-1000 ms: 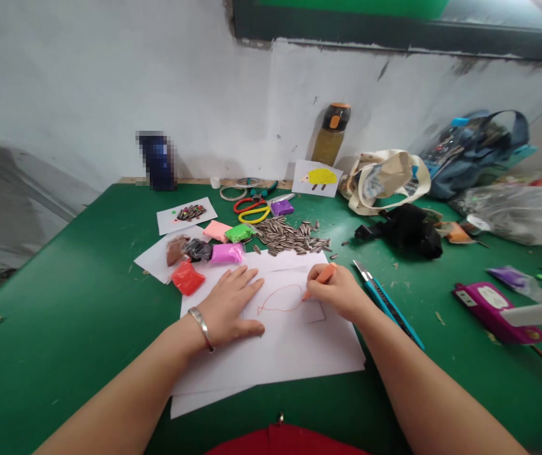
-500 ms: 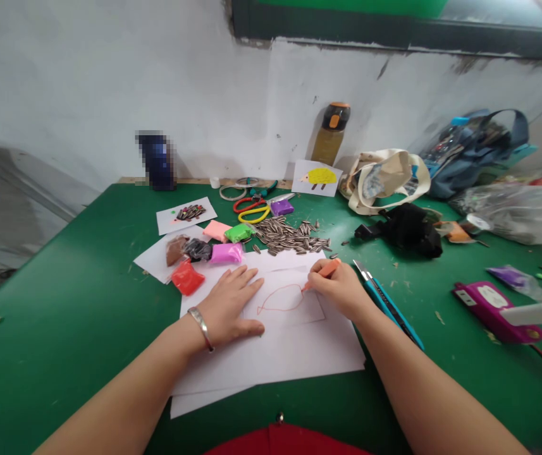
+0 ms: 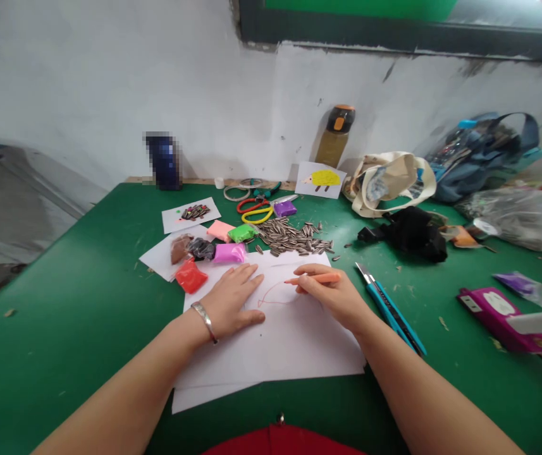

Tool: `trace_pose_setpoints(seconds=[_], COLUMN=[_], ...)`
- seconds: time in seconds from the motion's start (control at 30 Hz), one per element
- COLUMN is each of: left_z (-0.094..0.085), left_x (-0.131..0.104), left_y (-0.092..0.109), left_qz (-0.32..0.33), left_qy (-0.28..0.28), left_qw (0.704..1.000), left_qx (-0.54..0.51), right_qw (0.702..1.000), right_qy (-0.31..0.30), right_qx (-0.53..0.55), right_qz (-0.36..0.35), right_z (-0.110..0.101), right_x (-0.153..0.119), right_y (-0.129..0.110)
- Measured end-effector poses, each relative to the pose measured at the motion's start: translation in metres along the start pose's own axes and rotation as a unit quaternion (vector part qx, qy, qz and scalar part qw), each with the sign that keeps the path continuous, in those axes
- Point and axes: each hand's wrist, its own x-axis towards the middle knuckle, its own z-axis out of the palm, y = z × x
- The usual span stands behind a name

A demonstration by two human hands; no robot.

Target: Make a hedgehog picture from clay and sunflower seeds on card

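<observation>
My left hand [image 3: 233, 302] lies flat with fingers spread on the white paper [image 3: 294, 354], holding it down. Pinched in my right hand [image 3: 337, 298] is an orange marker pen [image 3: 322, 278], its tip pointing left at the outline. A thin orange outline [image 3: 271, 293] shaped like a fish, with a small tail at its left end, shows on a smaller sheet atop the stack; my right hand covers its right part. Just beyond the paper lies a pile of sunflower seeds [image 3: 294, 236]. A red clay packet [image 3: 190, 276] rests beside my left hand.
Pink, green, purple, brown and black clay packets lie past my left hand, near scissors [image 3: 257, 216]. A blue utility knife [image 3: 389, 309] lies right of the paper. Behind stand a hedgehog card [image 3: 324, 178] and a bottle [image 3: 334, 139]. A magenta power strip [image 3: 498, 316] is at right.
My right hand has shifted left and turned, so the marker now lies nearly level, its tip over the outline's upper edge. My left hand stays flat. The view has shifted slightly.
</observation>
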Motion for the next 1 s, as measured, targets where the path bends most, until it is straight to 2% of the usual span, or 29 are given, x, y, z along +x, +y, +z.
trace_pose_setpoints(seconds=[0.17,0.3,0.4,0.57,0.7,1.0], left_z=[-0.009,-0.010,-0.010,-0.011,-0.007,-0.001], left_x=[0.002,0.006,0.012,0.018,0.017,0.013], left_y=[0.009,0.014,0.013,0.009,0.007,0.004], left_qz=[-0.012,0.010,0.019,0.026,0.014,0.000], left_qy=[0.020,0.014,0.011,0.004,0.002,0.002], left_qw=[0.999,0.999,1.000,1.000,1.000,1.000], left_qx=[0.044,0.036,0.021,0.015,0.001,-0.017], right_qw=[0.999,1.000,1.000,0.998,0.994,0.993], right_qy=[0.006,0.019,0.028,-0.015,-0.019,-0.024], right_qx=[-0.004,0.001,-0.010,-0.063,-0.103,-0.110], right_qz=[-0.033,-0.016,-0.004,-0.016,-0.020,-0.019], right_z=[0.002,0.003,0.004,0.008,0.011,0.011], right_x=[0.002,0.003,0.002,-0.001,-0.001,0.000], right_y=[0.000,-0.001,-0.001,0.001,0.004,0.005])
